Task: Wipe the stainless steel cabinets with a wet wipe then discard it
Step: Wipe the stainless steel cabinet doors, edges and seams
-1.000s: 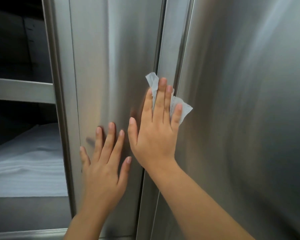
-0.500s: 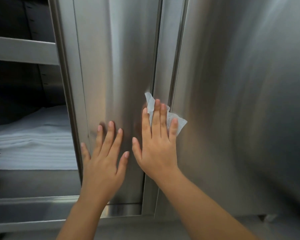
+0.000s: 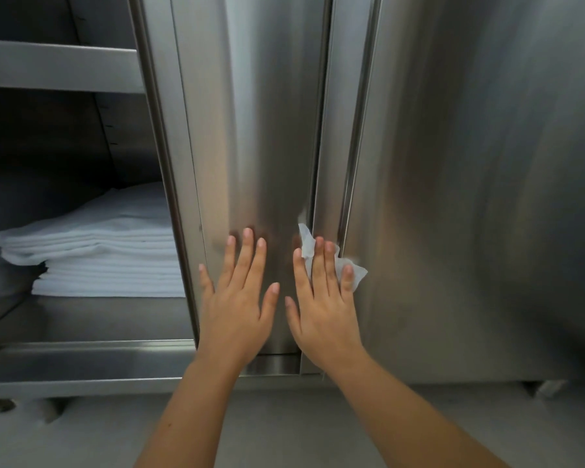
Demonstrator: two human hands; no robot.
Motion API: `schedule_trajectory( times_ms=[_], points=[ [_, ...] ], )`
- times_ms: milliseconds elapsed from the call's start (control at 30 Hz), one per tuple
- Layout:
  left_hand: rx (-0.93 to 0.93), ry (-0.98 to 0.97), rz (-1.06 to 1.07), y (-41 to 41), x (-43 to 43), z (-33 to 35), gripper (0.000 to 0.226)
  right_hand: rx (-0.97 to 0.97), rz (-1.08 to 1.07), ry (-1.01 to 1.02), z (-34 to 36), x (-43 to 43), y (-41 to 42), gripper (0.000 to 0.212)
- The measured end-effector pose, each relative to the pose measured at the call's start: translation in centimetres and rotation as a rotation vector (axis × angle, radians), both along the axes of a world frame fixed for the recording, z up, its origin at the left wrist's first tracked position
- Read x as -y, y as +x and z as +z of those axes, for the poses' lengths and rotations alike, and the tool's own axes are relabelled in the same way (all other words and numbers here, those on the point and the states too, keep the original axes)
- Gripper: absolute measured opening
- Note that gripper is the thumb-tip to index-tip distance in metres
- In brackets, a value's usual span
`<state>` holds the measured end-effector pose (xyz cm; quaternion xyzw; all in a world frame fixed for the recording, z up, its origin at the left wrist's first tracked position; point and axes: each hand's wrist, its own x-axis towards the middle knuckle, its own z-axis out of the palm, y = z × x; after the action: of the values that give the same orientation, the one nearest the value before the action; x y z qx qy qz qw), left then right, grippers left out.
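**Setting: commercial-type storage area, not a home**

Observed: a stainless steel cabinet [image 3: 470,163] with a brushed finish. Its overlapping sliding doors [image 3: 250,130] sit above a bottom track [image 3: 92,349]. The left side stands open, with a metal shelf [image 3: 58,65] above and a stack of folded white sheets [image 3: 108,261] on the cabinet bottom. The unit stands on short feet [image 3: 53,408] over a plain grey floor [image 3: 284,427]. The all-steel build and stacked white stock point to a professional kitchen, laundry or clinic store. Which one cannot be told.

brushed glossy steel cabinet door [image 3: 260,130]; thin crumpled fibrous wipe [image 3: 353,270].
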<state>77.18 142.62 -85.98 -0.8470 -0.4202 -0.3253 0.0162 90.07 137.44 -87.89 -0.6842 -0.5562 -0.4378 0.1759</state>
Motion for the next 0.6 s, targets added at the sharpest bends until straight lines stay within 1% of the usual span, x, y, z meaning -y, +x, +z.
schedule_trajectory(
  times_ms=[100,233,367,467,600],
  points=[
    [-0.019,0.026,-0.017,-0.2,-0.1,-0.8,0.061,-0.005,0.056,0.007,1.2,0.1,0.3,0.063],
    [-0.047,0.062,-0.005,-0.4,-0.2,-1.9,0.061,-0.036,0.118,0.109,4.3,-0.7,0.5,0.063],
    [-0.059,0.085,0.011,-0.4,-0.1,-3.4,0.060,-0.016,0.046,0.135,4.3,-1.1,0.2,0.064],
    [-0.099,0.099,0.007,-0.4,-0.1,-4.7,0.061,-0.047,-0.006,0.136,3.3,-1.5,-0.3,0.065],
    [-0.123,0.049,0.020,-0.9,-0.6,-5.9,0.061,-0.070,-0.080,0.146,1.8,-2.1,-0.8,0.064]
  ],
)
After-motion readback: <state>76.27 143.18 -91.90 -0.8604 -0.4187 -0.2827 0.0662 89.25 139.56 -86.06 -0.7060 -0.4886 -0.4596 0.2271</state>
